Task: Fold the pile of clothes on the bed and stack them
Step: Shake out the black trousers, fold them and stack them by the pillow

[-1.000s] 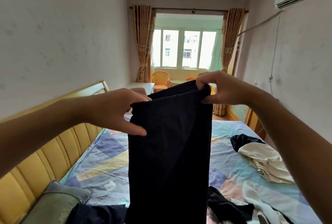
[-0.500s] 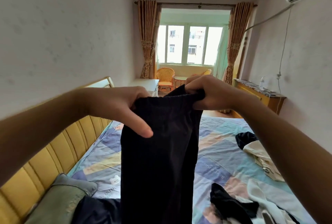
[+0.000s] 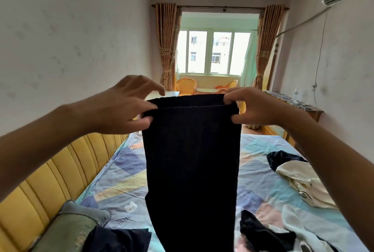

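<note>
**Dark garment held up over the bed**

While the bed (image 3: pixel 125 181) lies below with its patchwork sheet, a dark garment (image 3: pixel 192 171) hangs in the air at the middle of the view, stretched flat between two hands. The left hand (image 3: pixel 121 108) grips the top edge at its 9 o'clock corner, thumb under and fingers (image 3: pixel 149 108) curled over the cloth, the forefinger lifted free. The right hand (image 3: pixel 257 106) pinches the 3 o'clock corner, its fingers (image 3: pixel 230 100) closed on the hem. The cloth drops straight down past the bottom edge of the view.

On the bed at 4 o'clock lies a cream garment (image 3: pixel 303 183) touching a black piece (image 3: pixel 283 158) just beyond it. At 5 o'clock sits a crumpled black item (image 3: pixel 261 231) beside white cloth (image 3: pixel 299 223). At 7 o'clock a navy garment (image 3: pixel 117 239) rests against a green pillow (image 3: pixel 70 229), by the yellow headboard (image 3: pixel 50 177).
</note>
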